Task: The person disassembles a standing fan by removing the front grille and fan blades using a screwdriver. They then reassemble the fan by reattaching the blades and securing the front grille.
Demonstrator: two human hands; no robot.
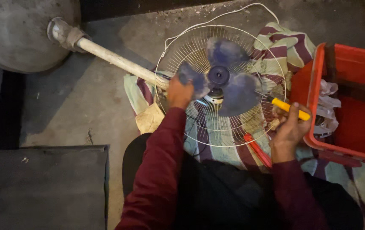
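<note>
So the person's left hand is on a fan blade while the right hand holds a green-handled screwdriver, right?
Not quite. The head view shows the screwdriver in the right hand has a yellow handle, not green. The left hand is indeed on a fan blade.

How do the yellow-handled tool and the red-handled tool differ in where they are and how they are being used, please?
The yellow-handled tool is in the grip of the right hand, raised beside the fan guard; the red-handled tool lies loose on the striped cloth, untouched. The yellow handle points toward the red crate; the red one angles toward the person. Both are slim tools.
</note>
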